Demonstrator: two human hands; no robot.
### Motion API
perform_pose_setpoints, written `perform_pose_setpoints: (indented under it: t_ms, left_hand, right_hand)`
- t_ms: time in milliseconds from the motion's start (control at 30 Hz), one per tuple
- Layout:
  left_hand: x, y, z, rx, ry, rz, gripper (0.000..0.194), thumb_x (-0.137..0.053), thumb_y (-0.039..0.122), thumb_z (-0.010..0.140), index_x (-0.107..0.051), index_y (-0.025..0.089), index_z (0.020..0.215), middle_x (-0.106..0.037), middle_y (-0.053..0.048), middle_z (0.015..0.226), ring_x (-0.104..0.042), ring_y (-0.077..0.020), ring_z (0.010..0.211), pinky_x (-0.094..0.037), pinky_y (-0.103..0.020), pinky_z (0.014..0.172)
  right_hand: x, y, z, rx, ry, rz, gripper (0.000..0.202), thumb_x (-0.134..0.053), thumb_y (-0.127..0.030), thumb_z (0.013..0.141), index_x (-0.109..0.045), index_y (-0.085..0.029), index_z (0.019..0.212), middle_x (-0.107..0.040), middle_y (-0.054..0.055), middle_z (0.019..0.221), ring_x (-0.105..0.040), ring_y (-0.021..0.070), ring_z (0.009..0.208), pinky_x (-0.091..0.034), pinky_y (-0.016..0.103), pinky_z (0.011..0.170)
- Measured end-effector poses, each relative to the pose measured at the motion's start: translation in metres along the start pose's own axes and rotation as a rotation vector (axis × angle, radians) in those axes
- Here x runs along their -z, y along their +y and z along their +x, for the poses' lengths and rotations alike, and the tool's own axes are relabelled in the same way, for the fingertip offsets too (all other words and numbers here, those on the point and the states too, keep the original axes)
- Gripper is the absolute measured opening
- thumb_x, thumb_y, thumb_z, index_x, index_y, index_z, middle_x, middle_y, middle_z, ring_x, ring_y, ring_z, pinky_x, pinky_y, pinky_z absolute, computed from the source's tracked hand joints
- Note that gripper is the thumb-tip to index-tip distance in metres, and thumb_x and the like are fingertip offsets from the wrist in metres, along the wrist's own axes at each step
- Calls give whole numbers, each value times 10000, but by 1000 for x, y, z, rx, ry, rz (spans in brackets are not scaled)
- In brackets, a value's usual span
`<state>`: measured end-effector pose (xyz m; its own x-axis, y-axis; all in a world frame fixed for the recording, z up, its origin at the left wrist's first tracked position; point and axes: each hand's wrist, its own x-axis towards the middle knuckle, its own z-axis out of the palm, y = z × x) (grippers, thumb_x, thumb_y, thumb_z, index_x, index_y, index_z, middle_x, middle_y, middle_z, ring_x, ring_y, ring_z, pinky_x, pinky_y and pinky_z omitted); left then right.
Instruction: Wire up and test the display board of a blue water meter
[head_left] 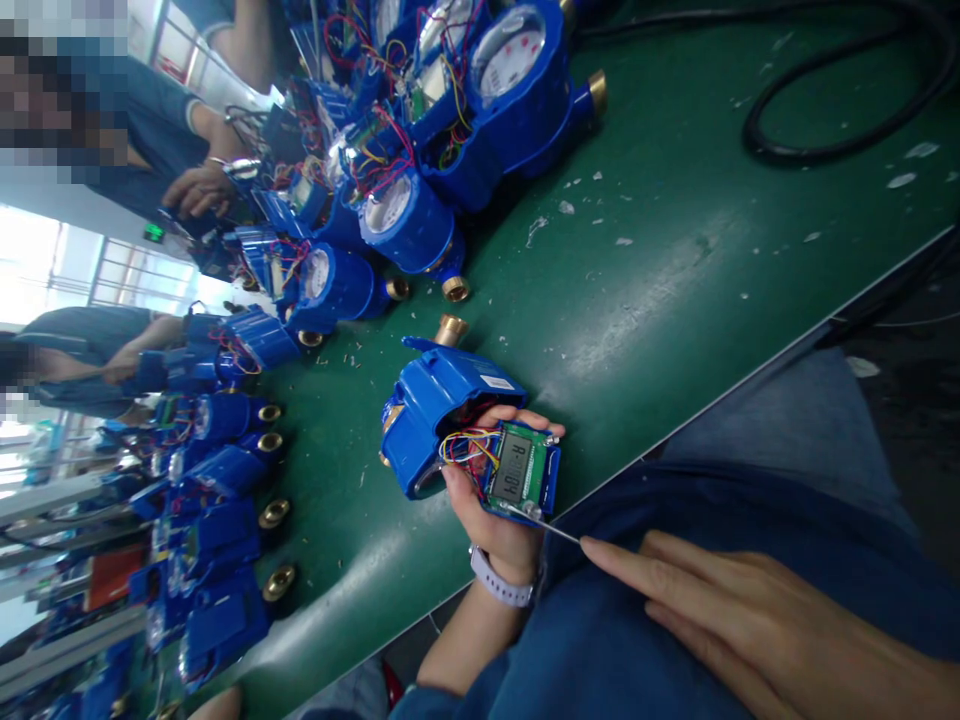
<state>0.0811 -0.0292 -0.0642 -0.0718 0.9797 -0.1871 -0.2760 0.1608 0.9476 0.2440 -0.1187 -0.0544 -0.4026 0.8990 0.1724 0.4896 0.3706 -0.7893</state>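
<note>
My left hand (499, 525), with a pale watch strap at the wrist, holds a green circuit board with a grey display (511, 468) in a blue frame. Colored wires (469, 450) run from the board into a blue meter housing (442, 400), which lies on the green table just beyond my fingers. A thin metal tool (559, 532) reaches from the fingertips of my right hand (697, 590) to the board's lower edge. The fingers of my right hand are stretched forward around its hidden handle.
Several blue meters with brass fittings (412, 225) and loose wires stand along the far side of the green table (622, 290). A black cable (757, 130) loops at the back right. Other people (97, 335) work at the left.
</note>
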Motion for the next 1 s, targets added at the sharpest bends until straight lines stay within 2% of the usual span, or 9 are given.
perform_pose_setpoints:
  t_ms: [133, 333, 467, 667, 767, 833, 900, 1000]
  left_hand:
    - [-1, -2, 1, -43, 13, -22, 550, -325, 694, 871, -738, 339, 951, -689, -61, 850, -639, -292, 796, -539, -456, 783]
    - [-1, -2, 2, -25, 22, -21, 554, -343, 721, 853, -736, 343, 948, -676, -62, 836, -641, -293, 786, -535, -461, 788]
    - [-1, -2, 1, -14, 7, -55, 550, -347, 721, 861, -727, 332, 950, -675, -65, 835, -650, -288, 785, -541, -452, 769]
    - [0, -4, 2, -50, -11, -141, 562, -395, 697, 877, -692, 231, 980, -677, -67, 822, -661, -240, 763, -558, -396, 739]
    - [-1, -3, 1, -39, -6, -157, 534, -394, 700, 872, -711, 276, 933, -685, -62, 829, -660, -254, 778, -563, -414, 757]
    - [-3, -3, 0, -35, -4, -140, 504, -395, 716, 855, -721, 333, 888, -693, -54, 840, -658, -282, 801, -566, -455, 773]
    - [-6, -4, -1, -35, -12, -113, 499, -367, 734, 842, -721, 385, 880, -698, -48, 845, -659, -319, 842, -561, -506, 794]
    - [-9, -4, -4, -38, -28, -63, 530, -314, 745, 842, -723, 415, 910, -698, -43, 852, -656, -342, 878, -545, -543, 837]
  right_hand:
    - [-4, 0, 4, 30, 25, -28, 656, -293, 61, 779, -583, -178, 1317, -730, 46, 970, -722, 114, 761, -590, 141, 628]
    - [-9, 5, 9, 74, 21, -69, 701, -309, 75, 728, -571, -174, 1328, -721, 43, 950, -699, 117, 676, -578, 156, 562]
    - [-12, 8, 11, 94, 0, -62, 721, -313, 66, 740, -527, -178, 1385, -710, 54, 967, -689, 111, 690, -572, 144, 574]
    - [-17, 10, 14, 93, 26, -27, 676, -288, 47, 804, -504, -192, 1399, -706, 53, 962, -687, 108, 712, -561, 140, 575]
    - [-12, 8, 16, 90, 34, -33, 600, -293, 23, 844, -489, -162, 1379, -710, 59, 1006, -699, 119, 786, -574, 163, 624]
    - [-6, 5, 19, 110, 37, -98, 589, -293, 20, 833, -462, -137, 1374, -706, 68, 1026, -702, 140, 803, -573, 199, 601]
    - [-1, 3, 23, 139, 21, -186, 634, -302, 29, 789, -431, -133, 1388, -703, 63, 1006, -696, 160, 734, -535, 236, 514]
    - [0, 1, 31, 154, -46, -271, 712, -363, 19, 733, -398, -151, 1423, -683, 14, 845, -636, 167, 541, -409, 271, 404]
